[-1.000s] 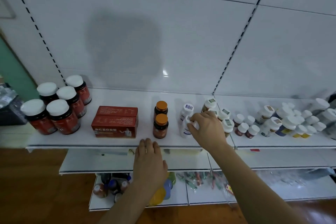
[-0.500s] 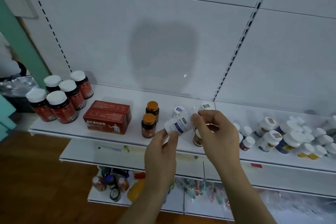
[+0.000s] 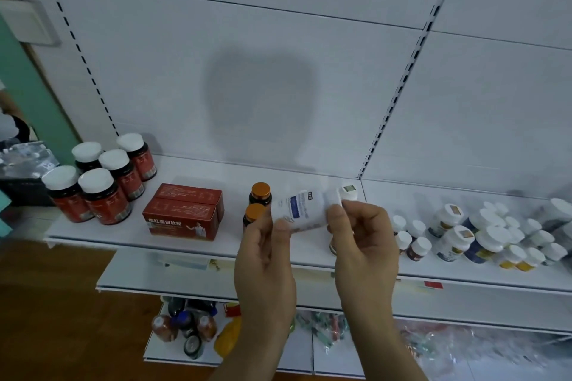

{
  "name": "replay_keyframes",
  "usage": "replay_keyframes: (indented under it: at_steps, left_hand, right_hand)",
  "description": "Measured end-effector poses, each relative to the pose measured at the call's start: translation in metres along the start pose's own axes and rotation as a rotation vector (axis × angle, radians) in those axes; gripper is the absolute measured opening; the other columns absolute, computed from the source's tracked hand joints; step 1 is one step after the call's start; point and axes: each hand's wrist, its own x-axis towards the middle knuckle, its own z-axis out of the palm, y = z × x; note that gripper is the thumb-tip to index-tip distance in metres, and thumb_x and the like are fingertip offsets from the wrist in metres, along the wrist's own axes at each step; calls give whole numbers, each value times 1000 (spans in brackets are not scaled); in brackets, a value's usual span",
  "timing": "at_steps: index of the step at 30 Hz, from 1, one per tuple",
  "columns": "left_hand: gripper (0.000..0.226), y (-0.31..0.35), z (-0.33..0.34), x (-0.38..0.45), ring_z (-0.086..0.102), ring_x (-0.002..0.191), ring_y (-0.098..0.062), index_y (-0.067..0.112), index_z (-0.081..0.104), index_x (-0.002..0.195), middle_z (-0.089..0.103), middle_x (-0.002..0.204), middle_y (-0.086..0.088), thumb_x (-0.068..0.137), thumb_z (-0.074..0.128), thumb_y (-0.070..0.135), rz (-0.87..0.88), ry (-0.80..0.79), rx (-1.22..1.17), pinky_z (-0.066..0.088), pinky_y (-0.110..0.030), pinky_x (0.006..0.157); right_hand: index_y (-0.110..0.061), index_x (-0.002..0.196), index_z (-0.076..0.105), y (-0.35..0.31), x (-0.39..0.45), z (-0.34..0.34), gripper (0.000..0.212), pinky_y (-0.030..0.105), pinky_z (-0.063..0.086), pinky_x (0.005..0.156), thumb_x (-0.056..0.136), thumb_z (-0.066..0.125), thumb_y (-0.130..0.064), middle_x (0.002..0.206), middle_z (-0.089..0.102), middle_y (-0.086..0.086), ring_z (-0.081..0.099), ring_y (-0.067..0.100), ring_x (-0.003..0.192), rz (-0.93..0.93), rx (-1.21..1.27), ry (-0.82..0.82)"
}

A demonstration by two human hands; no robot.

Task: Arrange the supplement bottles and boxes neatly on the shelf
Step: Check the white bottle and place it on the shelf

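Both hands hold one white bottle (image 3: 298, 210) above the front edge of the shelf (image 3: 198, 241), lying tilted on its side with its cap end toward the right. The left hand (image 3: 263, 260) pinches the bottom end between thumb and fingers; the right hand (image 3: 363, 244) curls its fingers round the cap end. The bottle's label carries a blue block with white print and a small dark mark near the top, too blurred to read.

Just behind the left hand's fingers stand two dark bottles with orange caps (image 3: 259, 199), one in front of the other, the nearer one partly hidden by the hand. Just behind the right hand stands a white-capped bottle (image 3: 348, 192) with a greenish sticker on its lid. Left of the grip lie two red boxes (image 3: 184, 213) side by side; the front face bears white Chinese characters and a small figure, the finer print unreadable. Farther left stands a cluster of five dark jars with white lids and red labels (image 3: 102, 182), their lettering blurred. Right of the grip, a crowd of small white-capped bottles (image 3: 483, 233) fills the shelf, some with blue or yellow labels. Below the hands, on a lower shelf (image 3: 173, 356), sit more bottles (image 3: 185, 328), blurred.
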Motion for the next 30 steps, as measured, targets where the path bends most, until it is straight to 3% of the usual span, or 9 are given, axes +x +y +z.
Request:
replay_keyframes:
  at_steps: [3,7,12,14,17,22,26,28,30]
  left_hand:
    - [24,3,-4,0,66,105,2,37,61,114,67,110,31,92,53,41,32,3,-40,55,-16,85]
    - [18,3,-8,-1,66,104,2,42,59,107,65,107,34,91,52,47,59,-16,21,54,-12,78]
    - [32,4,-9,-5,55,114,13,24,60,123,57,123,34,95,50,35,178,-63,46,49,-5,81]
    - [29,3,-9,-5,56,116,11,25,62,119,60,123,30,94,51,35,191,-46,53,49,-5,80]
    - [22,3,-10,-3,61,112,5,44,59,108,64,113,33,88,50,48,131,-5,40,51,-7,77]
    - [22,8,-8,-2,56,115,11,44,57,112,58,124,34,92,51,41,128,-23,9,50,-12,90]
    - [17,8,-7,2,60,109,11,44,58,106,60,117,39,90,51,43,115,-9,25,49,-7,81]
    - [18,8,-7,5,62,107,7,44,58,105,62,112,38,88,51,47,89,8,24,50,-7,80]
    - [19,9,-7,5,60,111,7,44,57,105,62,117,35,88,51,46,79,4,8,51,-7,81]
  right_hand:
    - [-18,103,66,1,-8,9,24,17,54,72,86,66,-34,93,74,-5,71,9,87,10,18,-1]
    - [-17,115,66,2,-15,14,20,17,54,78,97,60,-10,108,73,-10,69,4,99,-9,62,5]
    - [-16,100,66,1,-13,14,23,23,56,73,85,68,-33,98,68,17,67,27,90,-2,57,66]
    - [-18,105,66,1,-14,15,24,23,57,79,87,65,-33,104,71,10,69,22,97,19,72,63]
    - [-18,111,68,1,-16,15,17,22,56,86,97,61,-16,111,73,-5,68,10,106,35,102,58]
    - [-17,98,68,0,-12,17,25,26,56,77,83,69,-36,95,69,13,67,19,86,51,90,99]
    - [-18,110,70,3,-13,17,17,27,57,88,94,63,-22,108,73,-4,69,11,105,64,94,79]
    - [-18,111,71,2,-12,17,18,23,56,86,96,62,-14,107,74,-7,69,6,102,55,82,66]
    - [-17,104,71,1,-8,18,14,21,55,79,92,66,-22,99,74,1,69,7,91,63,76,75]
